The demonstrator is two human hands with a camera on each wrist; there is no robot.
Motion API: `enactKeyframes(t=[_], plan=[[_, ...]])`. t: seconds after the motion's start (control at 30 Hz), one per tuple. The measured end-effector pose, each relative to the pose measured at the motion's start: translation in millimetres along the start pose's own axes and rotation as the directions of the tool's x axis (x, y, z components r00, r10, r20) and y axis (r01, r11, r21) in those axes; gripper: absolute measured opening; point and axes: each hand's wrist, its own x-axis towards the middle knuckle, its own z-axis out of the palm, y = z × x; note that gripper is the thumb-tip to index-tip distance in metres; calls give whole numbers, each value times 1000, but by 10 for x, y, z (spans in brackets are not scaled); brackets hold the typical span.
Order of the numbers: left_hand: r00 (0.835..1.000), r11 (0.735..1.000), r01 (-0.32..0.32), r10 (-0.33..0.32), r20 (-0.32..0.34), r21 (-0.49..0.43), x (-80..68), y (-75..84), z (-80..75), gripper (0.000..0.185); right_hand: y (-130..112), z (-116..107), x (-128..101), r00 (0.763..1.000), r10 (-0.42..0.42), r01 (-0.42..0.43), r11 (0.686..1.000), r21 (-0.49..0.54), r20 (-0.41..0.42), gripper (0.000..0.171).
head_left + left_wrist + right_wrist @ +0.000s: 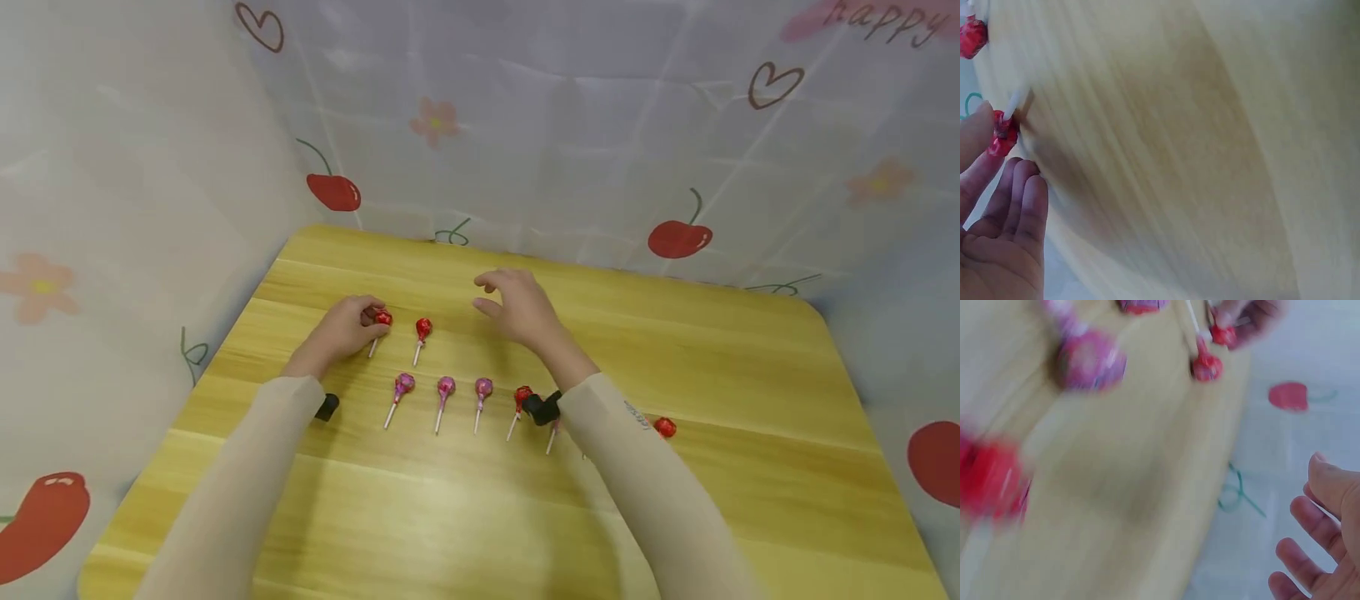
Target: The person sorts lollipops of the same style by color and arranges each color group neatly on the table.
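On the yellow wooden table [750, 392], my left hand [372, 317] pinches the head of a red lollipop [383, 318] lying at the back left. The left wrist view shows that red lollipop [1002, 134] between thumb and fingers [1019, 200]. A second red lollipop [423, 327] lies just to its right. My right hand [487, 296] hovers open above the table behind the rows and holds nothing; its fingers [1325, 540] are spread. In front lies a row of three pink lollipops [446, 386], then a red one [522, 394]. Another red one [664, 427] shows beside my right sleeve.
Cloth walls printed with cherries [678, 237] and hearts enclose the table on three sides. A black wrist camera [542, 408] on my right arm covers part of the front row. Bare wood stretches across the table's right half and along its near edge.
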Motion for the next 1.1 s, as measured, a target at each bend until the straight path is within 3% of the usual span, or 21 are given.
enactKeyframes(t=[0.2,0.33,0.47,0.7,0.97,1.1], plan=[[999,1000,2,-3,-46,-15,-115,46,-114,54,287,-361,-456,996,36,-34,999,20,-80,40],[991,998,-58,55,-124,-21,-249,133,-158,54,466,-441,-713,993,40,-37,999,35,-110,40],[983,993,-120,116,-143,-15,-374,307,-108,53,599,-425,-939,993,65,-60,997,52,-102,41],[975,976,-219,219,-45,7,-538,823,154,52,770,-341,-1227,993,84,-78,995,69,-89,43],[922,911,-382,364,135,154,-520,1386,743,44,921,-220,-1497,993,120,-120,993,2,-13,46],[888,846,-455,407,215,279,-476,1599,1023,44,959,-143,-1587,996,91,-89,992,-87,21,45]])
